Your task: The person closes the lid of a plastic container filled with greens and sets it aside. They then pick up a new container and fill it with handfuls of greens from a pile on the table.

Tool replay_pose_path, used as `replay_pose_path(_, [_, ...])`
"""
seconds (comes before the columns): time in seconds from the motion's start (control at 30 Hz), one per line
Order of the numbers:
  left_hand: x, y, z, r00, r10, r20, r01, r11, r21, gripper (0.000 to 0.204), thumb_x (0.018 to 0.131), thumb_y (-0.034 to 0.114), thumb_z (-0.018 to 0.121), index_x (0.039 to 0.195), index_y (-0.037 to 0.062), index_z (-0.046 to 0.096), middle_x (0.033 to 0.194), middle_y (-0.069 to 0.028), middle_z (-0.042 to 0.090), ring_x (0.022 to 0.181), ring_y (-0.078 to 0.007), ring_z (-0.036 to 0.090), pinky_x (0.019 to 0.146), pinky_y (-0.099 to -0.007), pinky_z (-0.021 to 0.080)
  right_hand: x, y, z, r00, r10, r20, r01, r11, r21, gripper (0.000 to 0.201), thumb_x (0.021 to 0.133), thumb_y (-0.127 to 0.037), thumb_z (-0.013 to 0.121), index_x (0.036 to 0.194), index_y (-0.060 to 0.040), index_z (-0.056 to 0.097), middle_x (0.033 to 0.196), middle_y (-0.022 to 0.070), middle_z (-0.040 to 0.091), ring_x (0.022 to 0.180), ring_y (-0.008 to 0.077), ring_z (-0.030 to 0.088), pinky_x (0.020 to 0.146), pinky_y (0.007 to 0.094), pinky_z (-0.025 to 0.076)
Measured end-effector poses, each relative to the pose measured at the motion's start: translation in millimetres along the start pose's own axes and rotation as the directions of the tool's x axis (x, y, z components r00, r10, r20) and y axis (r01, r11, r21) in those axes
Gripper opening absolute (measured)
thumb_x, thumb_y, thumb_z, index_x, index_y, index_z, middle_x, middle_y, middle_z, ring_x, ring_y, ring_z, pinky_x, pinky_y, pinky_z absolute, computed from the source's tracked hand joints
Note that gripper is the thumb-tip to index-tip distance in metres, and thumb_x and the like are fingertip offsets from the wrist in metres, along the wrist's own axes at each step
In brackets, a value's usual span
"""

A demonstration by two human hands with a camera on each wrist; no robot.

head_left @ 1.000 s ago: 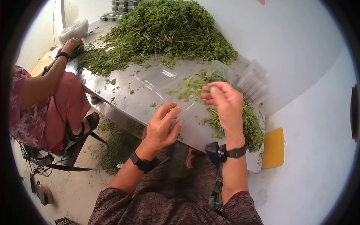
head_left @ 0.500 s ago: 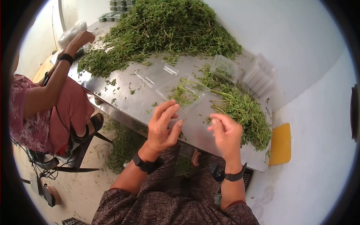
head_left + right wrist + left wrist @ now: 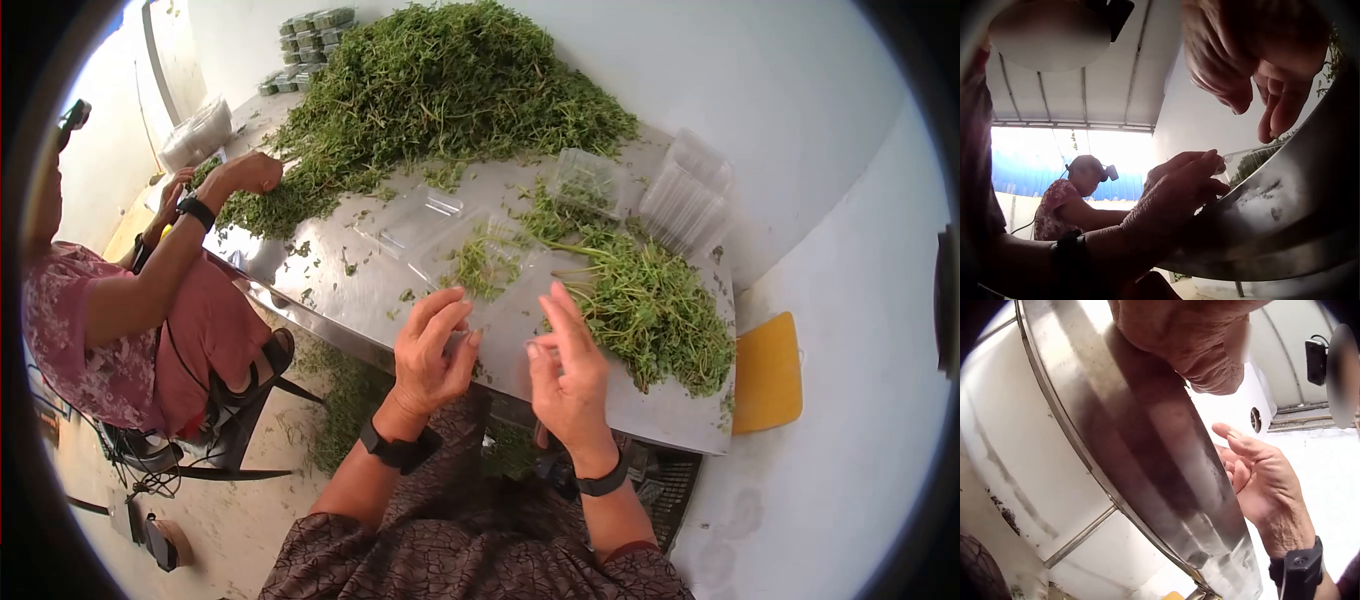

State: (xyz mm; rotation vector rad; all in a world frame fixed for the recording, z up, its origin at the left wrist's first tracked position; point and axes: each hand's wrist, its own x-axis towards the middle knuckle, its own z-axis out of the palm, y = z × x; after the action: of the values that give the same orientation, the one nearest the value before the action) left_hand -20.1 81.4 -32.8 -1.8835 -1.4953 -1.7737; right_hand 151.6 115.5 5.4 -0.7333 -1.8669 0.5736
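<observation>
Both bare hands hover over the near edge of the metal table, apart from each other and with nothing in their fingers. My left hand has loosely bent fingers, its thumb apart from them. Beside it, my right hand points its fingers forward toward an open clear plastic clamshell box. Loose green sprigs lie in the box's nearer half. The right wrist view shows my right hand above and my left hand lower. A bunch of leafy greens lies right of the box, stems toward it.
A big heap of greens covers the back of the table. At right stand a filled clear box, nested empty boxes and a yellow chair back. Another person sits at left, one hand at the heap.
A second ago my right hand held sprigs over the box; they now lie in it. That hand has drawn back and come nearer my left. The other person's hand has reached to the heap.
</observation>
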Motion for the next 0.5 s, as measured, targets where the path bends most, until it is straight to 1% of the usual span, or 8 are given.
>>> replay_pose_path(0.03, [0,0,0,1.0,0.002,-0.003,-0.002,1.0,-0.001,0.029,0.078,-0.002,0.065,0.106,-0.0012,0.061,0.114,-0.0176,0.06,0.071,-0.0175,0.064,0.06,-0.0275,0.056,1,0,4,1.0,0.0,-0.009,0.0,1.0,0.003,0.04,0.084,0.004,0.059,0.124,0.0001,0.056,0.132,0.0204,0.055,0.076,0.0227,0.07,0.065,0.0305,0.056])
replay_pose_path(0.1, [0,1,0,1.0,-0.009,0.004,0.01,1.0,-0.011,0.029,0.078,-0.002,0.064,0.106,-0.0016,0.061,0.114,-0.0178,0.06,0.072,-0.0178,0.064,0.061,-0.0278,0.056,0,2,12,0.993,-0.039,0.109,0.041,0.999,-0.017,0.048,0.08,0.004,0.06,0.127,0.0013,0.053,0.14,0.0192,0.048,0.086,0.0273,0.069,0.072,0.0336,0.056])
replay_pose_path(0.13, [0,2,0,1.0,-0.026,0.007,0.026,0.999,-0.026,0.029,0.078,-0.002,0.064,0.107,-0.0019,0.061,0.114,-0.0179,0.06,0.072,-0.0181,0.064,0.062,-0.028,0.055,0,3,16,0.995,-0.035,0.096,0.037,0.999,-0.018,0.048,0.08,0.004,0.06,0.127,0.0013,0.053,0.14,0.0192,0.048,0.086,0.0273,0.069,0.072,0.0336,0.056])
replay_pose_path(0.2, [-1,1,-2,1.0,-0.006,0.025,0.007,1.0,-0.02,0.031,0.076,-0.004,0.065,0.107,-0.0024,0.061,0.114,-0.0186,0.059,0.072,-0.0188,0.064,0.062,-0.0283,0.055,0,6,18,0.963,-0.205,0.178,0.227,0.967,-0.118,0.05,0.078,0.003,0.062,0.127,0.003,0.052,0.14,0.0168,0.049,0.098,0.0306,0.066,0.079,0.0369,0.055])
replay_pose_path(0.23, [-1,0,-2,1.0,-0.001,0.028,0.001,1.0,-0.007,0.033,0.075,-0.005,0.066,0.108,-0.0029,0.061,0.114,-0.0193,0.059,0.072,-0.0195,0.064,0.062,-0.0287,0.054,0,7,20,0.961,-0.187,0.204,0.216,0.968,-0.128,0.05,0.077,0.003,0.063,0.126,0.0029,0.053,0.139,0.0164,0.049,0.106,0.0321,0.062,0.083,0.039,0.054])
replay_pose_path(0.4, [11,8,-11,0.999,-0.019,0.032,0.021,0.998,-0.065,0.029,0.078,-0.007,0.062,0.106,-0.0032,0.063,0.115,-0.0185,0.059,0.075,-0.017,0.063,0.066,-0.0282,0.053,0,10,20,0.973,-0.152,0.175,0.17,0.981,-0.089,0.05,0.077,0.004,0.062,0.126,0.0041,0.052,0.14,0.0162,0.047,0.1,0.0324,0.064,0.079,0.0386,0.055])
replay_pose_path(0.47, [23,21,-14,0.999,-0.037,0.002,0.037,0.997,-0.065,0.029,0.078,-0.008,0.06,0.106,-0.0023,0.063,0.113,-0.0183,0.06,0.078,-0.0181,0.063,0.07,-0.0283,0.052,-1,10,18,0.965,-0.164,0.205,0.172,0.985,-0.024,0.052,0.076,0.004,0.062,0.127,0.0023,0.051,0.141,0.0163,0.046,0.096,0.0332,0.065,0.077,0.0389,0.055])
replay_pose_path(0.5, [34,33,-16,0.999,-0.033,0.042,0.034,0.998,-0.044,0.028,0.078,-0.008,0.059,0.106,-0.0028,0.063,0.112,-0.0177,0.061,0.079,-0.0188,0.063,0.07,-0.0288,0.052,-1,8,17,0.967,-0.156,0.203,0.164,0.986,-0.021,0.052,0.076,0.004,0.062,0.127,0.0023,0.051,0.141,0.0163,0.046,0.096,0.0332,0.065,0.077,0.0389,0.055])
